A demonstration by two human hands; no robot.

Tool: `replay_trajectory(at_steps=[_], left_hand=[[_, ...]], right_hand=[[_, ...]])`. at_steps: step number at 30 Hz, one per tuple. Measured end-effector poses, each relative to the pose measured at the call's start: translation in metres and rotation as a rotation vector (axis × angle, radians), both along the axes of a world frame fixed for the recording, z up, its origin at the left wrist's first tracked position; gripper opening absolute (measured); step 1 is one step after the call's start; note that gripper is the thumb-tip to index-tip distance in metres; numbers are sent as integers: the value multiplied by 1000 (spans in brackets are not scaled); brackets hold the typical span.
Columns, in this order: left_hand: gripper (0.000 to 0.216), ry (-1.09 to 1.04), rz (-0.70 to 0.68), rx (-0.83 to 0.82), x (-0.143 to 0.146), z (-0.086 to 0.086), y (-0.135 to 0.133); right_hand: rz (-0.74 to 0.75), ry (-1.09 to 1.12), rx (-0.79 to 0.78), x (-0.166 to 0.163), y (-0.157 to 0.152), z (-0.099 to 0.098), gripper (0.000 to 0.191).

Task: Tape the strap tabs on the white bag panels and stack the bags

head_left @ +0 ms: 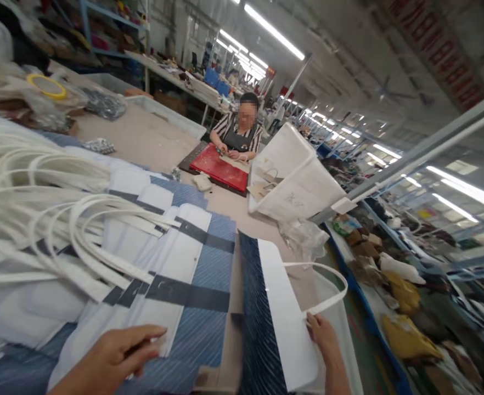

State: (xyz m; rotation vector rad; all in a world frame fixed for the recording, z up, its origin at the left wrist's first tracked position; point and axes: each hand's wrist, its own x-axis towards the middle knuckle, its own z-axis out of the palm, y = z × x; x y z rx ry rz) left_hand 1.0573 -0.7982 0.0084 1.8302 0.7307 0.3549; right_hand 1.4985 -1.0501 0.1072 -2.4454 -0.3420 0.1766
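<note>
My left hand (121,354) rests with fingers spread on the near end of a stack of blue-striped and white bag panels (184,263), each crossed by dark tape strips. My right hand (322,334) grips the end of a white strap handle (328,285) that loops off the right edge of a separate panel (273,312), which is dark blue striped with a white band. A pile of loose white strap handles (40,208) lies over the panels to the left.
A person in a striped shirt works at a red mat (219,167) across the table. A tilted white bin (295,181) stands on the right; a crumpled clear bag (303,236) lies below it. Shelves of materials run along the right aisle.
</note>
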Motion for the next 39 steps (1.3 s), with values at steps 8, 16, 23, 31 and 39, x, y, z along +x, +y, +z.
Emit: replay_trajectory(at_steps=[8, 16, 23, 31, 39], left_hand=[[46, 112, 21, 32, 14, 44, 16], [61, -96, 13, 631, 9, 42, 23], [51, -136, 33, 616, 1, 28, 30], [45, -175, 98, 459, 5, 18, 42], [33, 24, 93, 278, -6, -24, 55]], right_hand=[[359, 143, 148, -116, 78, -32, 42], [1254, -138, 360, -252, 169, -13, 24], [1321, -266, 328, -256, 185, -34, 14], [925, 83, 358, -274, 209, -62, 16], [413, 526, 282, -186, 269, -109, 25]])
